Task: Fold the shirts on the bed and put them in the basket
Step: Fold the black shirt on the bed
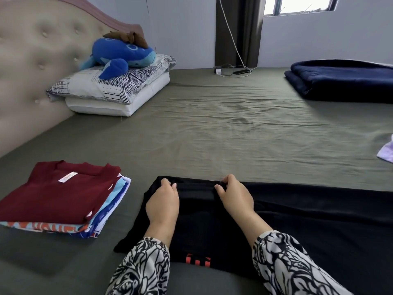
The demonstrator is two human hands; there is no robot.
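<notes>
Patterned sleeves (pixel 144 265) frame both hands on the black shirt (pixel 297 220) spread on the bed (pixel 212 124); left hand (pixel 162 206) and right hand (pixel 234 198) each pinch its far folded edge. Best to keep that edge taut and level before creasing. Folded shirts (pixel 57 199) wait left; no basket visible

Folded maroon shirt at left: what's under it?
Under the folded maroon shirt lie folded garments, light blue, white, and orange-and-blue printed at their edges. Their count and fronts are covered.

black shirt (pixel 212 213) matt cloth; bed sheet (pixel 212 124) wrinkled matt fabric; headboard (pixel 32 60) tufted padding.
</notes>
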